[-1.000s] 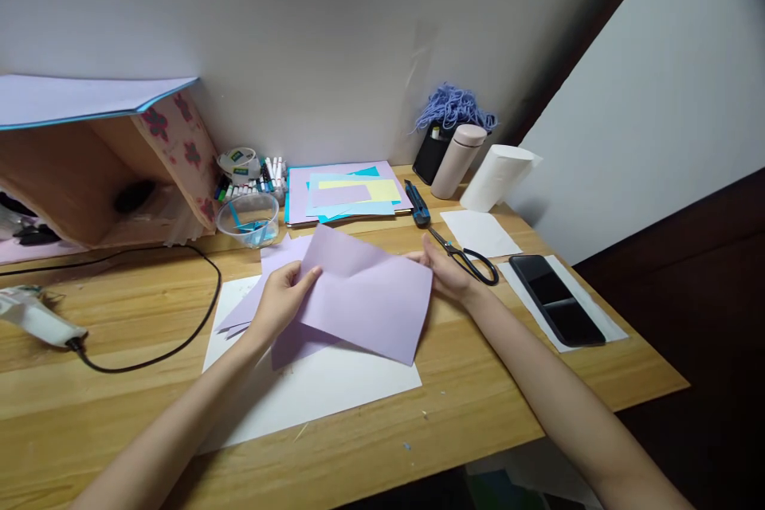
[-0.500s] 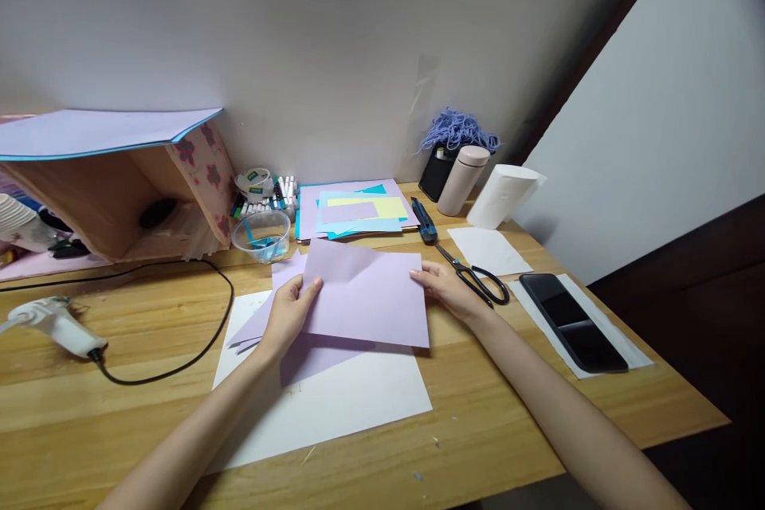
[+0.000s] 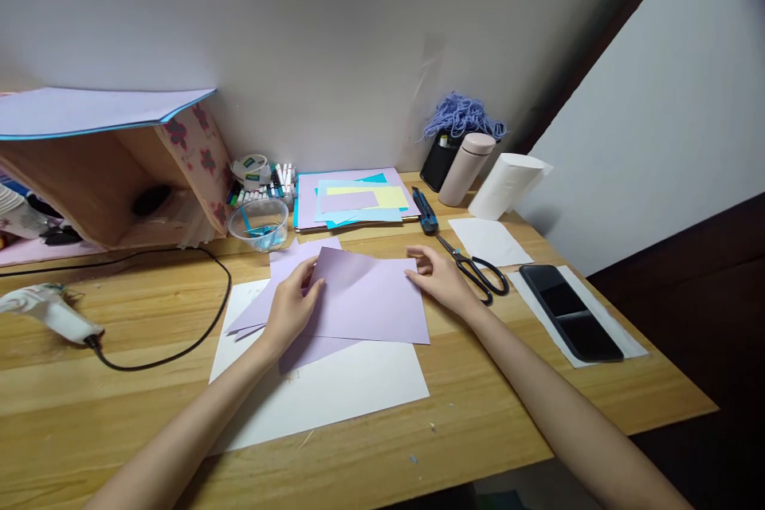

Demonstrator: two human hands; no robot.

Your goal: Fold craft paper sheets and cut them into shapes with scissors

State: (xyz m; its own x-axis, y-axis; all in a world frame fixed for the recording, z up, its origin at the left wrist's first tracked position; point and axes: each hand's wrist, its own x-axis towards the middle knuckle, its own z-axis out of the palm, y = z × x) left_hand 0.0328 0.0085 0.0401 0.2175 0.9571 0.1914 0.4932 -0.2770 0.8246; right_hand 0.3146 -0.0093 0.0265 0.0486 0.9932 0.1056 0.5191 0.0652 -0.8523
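My left hand (image 3: 294,304) pinches the left part of a light purple sheet of paper (image 3: 367,303), its thumb in front and its fingers partly hidden behind. The sheet's upper left corner bends up. At the right edge my right hand (image 3: 441,277) has its thumb and fingers apart, the thumb overlapping the upper right corner. More purple paper pieces (image 3: 254,315) lie beneath, on a large white sheet (image 3: 358,382). Black-handled scissors (image 3: 472,267) rest just beyond my right hand, and a utility knife (image 3: 425,211) lies farther back.
A hot glue gun (image 3: 56,315) with a looping black cord lies left. Behind are an open box (image 3: 206,167), a clear tub (image 3: 259,227), markers (image 3: 284,179) and stacked coloured paper (image 3: 307,203). On the right stand a bottle (image 3: 466,171) and a tissue roll (image 3: 505,187), with a phone (image 3: 567,311) nearer.
My right hand has loosened, its fingers lifting off the sheet's right edge. The sheet has come down a little, while my left hand keeps its hold. The view has shifted slightly.
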